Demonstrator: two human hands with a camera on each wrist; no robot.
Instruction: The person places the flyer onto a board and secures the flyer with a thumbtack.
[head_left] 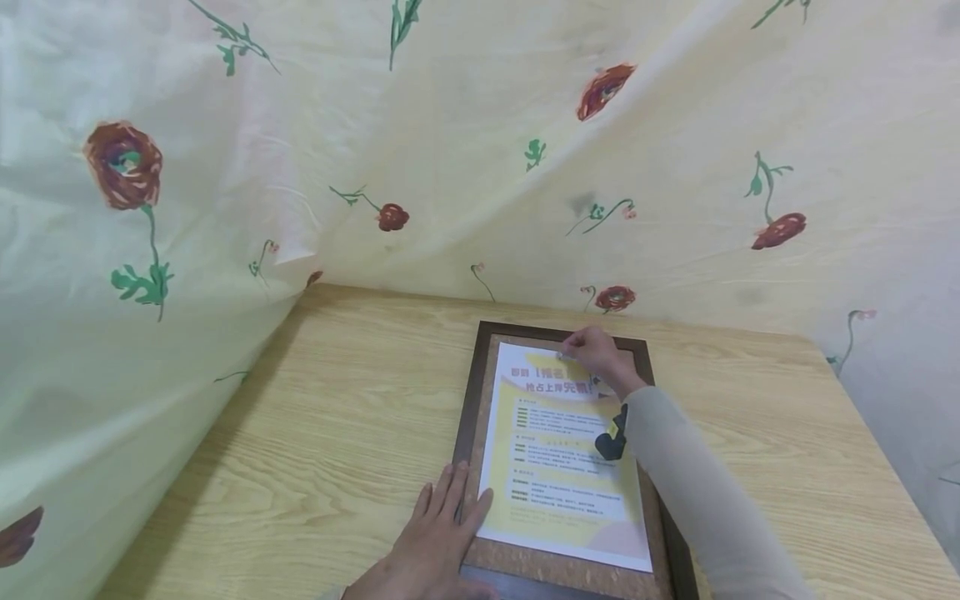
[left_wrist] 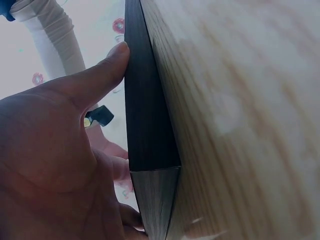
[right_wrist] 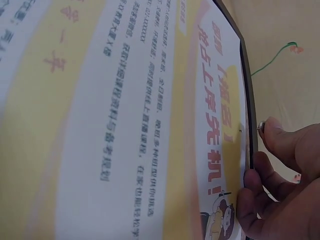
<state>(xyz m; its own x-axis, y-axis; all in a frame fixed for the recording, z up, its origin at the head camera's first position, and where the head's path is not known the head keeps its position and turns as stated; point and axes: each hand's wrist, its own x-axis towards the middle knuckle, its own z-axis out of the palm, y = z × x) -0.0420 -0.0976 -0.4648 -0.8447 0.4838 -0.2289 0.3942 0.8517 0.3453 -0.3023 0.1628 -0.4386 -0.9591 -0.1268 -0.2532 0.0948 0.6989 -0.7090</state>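
A printed poster lies on a cork board with a dark wooden frame. My right hand is at the poster's top edge, thumb and finger together. In the right wrist view, a small silvery thumbtack shows at the thumb tip of my right hand, while other fingers touch the poster's upper part. My left hand rests on the frame's lower left side, fingers fairly straight. The left wrist view has its thumb against the dark frame side.
The board lies on a light wood-grain table. A pale flower-patterned cloth hangs behind the table and along its left side. A dark strap with a small device is on the right wrist.
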